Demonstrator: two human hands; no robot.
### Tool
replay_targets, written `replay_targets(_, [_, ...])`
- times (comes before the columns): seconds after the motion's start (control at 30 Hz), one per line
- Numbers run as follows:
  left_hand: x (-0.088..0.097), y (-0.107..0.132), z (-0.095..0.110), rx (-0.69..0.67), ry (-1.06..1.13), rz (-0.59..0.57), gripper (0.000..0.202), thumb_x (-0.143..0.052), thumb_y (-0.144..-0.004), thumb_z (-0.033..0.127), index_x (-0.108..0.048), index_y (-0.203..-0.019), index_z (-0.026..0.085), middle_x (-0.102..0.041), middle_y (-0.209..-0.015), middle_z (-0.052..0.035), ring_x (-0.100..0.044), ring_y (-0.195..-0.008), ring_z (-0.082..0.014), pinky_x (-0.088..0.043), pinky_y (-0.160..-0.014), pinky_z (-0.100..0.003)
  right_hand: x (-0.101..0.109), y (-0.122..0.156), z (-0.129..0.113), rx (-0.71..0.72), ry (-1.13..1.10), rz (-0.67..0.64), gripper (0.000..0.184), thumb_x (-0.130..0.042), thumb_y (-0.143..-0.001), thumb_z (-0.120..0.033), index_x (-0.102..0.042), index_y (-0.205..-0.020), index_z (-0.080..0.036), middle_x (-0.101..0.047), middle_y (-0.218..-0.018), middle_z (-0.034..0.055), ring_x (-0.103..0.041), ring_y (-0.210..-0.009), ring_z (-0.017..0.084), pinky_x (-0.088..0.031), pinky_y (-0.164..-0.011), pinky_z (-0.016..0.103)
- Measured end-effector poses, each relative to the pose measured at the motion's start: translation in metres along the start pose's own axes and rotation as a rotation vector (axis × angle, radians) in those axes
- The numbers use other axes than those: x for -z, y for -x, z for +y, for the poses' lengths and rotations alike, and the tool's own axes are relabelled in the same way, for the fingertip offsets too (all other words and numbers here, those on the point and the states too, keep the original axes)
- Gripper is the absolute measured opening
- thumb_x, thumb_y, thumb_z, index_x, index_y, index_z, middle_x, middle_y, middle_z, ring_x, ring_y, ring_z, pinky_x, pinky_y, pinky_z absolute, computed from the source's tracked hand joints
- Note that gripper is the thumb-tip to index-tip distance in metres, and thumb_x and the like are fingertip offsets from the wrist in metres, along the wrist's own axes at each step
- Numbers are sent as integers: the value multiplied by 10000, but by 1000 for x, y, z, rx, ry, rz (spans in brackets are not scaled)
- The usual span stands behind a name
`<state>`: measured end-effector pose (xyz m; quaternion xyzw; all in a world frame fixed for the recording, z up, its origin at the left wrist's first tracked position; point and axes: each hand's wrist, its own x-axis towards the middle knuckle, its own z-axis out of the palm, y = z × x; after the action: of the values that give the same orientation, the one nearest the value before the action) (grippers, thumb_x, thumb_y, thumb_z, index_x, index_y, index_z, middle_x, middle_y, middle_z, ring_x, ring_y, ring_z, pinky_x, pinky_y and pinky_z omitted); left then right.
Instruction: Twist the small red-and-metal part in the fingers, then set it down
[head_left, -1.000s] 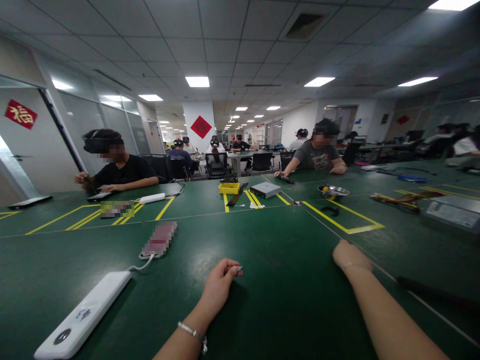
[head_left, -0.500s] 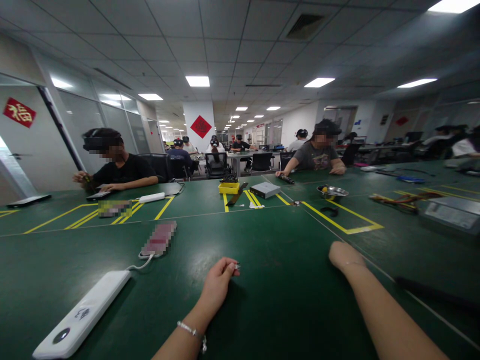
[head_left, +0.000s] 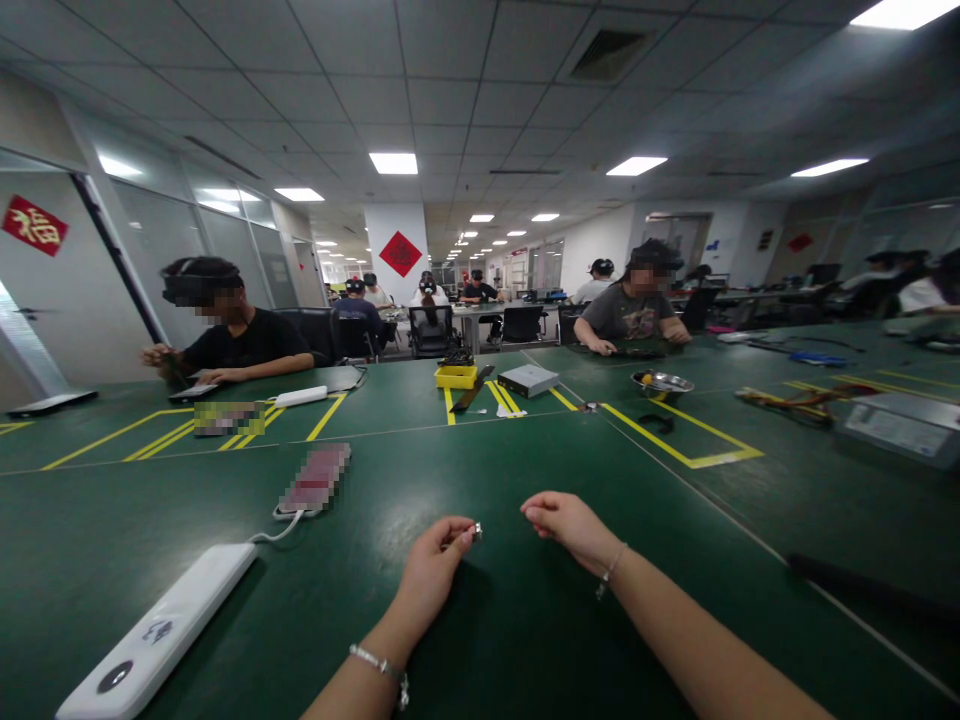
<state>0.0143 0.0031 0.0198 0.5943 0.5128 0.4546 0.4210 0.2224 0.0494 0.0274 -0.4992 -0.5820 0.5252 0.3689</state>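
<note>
My left hand (head_left: 435, 562) rests on the green table (head_left: 525, 640) with its fingers curled, pinching a small silvery metal part (head_left: 476, 531) at the fingertips. My right hand (head_left: 568, 523) hovers just to the right of that part, a short gap away, fingers loosely curled and nothing visible in them. Both wrists wear thin bracelets.
A white power bank (head_left: 154, 632) lies at the near left, cabled to a phone (head_left: 316, 479). Farther off are a yellow box (head_left: 457, 376), a grey box (head_left: 529, 379), a metal bowl (head_left: 662, 383) and yellow floor-tape lines. Other people sit across the table. A dark rod (head_left: 870, 588) lies at right.
My right hand has swung left from the right side of the table to just beside the left hand's small part. The left hand has stayed nearly in place.
</note>
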Motion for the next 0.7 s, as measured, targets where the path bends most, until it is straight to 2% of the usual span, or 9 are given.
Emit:
replay_targets(0.07, [0, 0, 1, 11, -31, 0, 259, -519, -698, 315, -604, -876, 148, -650, -828, -53, -565, -766, -174, -400, -742, -292, -15, 3, 0, -26, -78, -51, 129, -562, -659, -237, -576, -720, -125, -501, -543, -30, -437, -494, 65, -351, -512, 212])
replay_targets(0.17, [1, 0, 0, 10, -57, -9, 257, -506, -705, 315, -609, -877, 154, -651, -821, -45, -565, -765, -172, -397, -740, -288, -27, 5, 0, -32, -108, -70, 152, -557, -672, -283, -533, -682, -134, -457, -475, -52, -396, -429, 52, -302, -446, 198])
replay_targets(0.4, [1, -2, -8, -28, -90, 6, 212, -473, -729, 307, -602, -828, 171, -640, -796, -28, -560, -766, -166, -390, -740, -284, -28, 5, 5, -76, -244, -210, 328, -462, -721, -489, -459, -683, -163, -368, -465, -88, -285, -332, 21, -145, -331, 173])
replay_targets(0.53, [2, -2, -9, -47, -103, 24, 182, -477, -724, 290, -597, -801, 176, -630, -770, -17, -552, -745, -161, -388, -719, -276, -31, 7, 5, -34, -239, -190, 375, -441, -720, -530, -443, -635, -164, -354, -418, -93, -275, -297, 21, -148, -313, 175])
replay_targets(0.7, [2, 0, -9, -64, -100, 12, 160, -471, -729, 272, -591, -786, 183, -612, -729, -4, -545, -710, -153, -388, -688, -266, -37, 12, -3, -35, -186, -126, 430, -411, -711, -577, -431, -589, -165, -366, -382, -88, -342, -284, 38, -204, -312, 178])
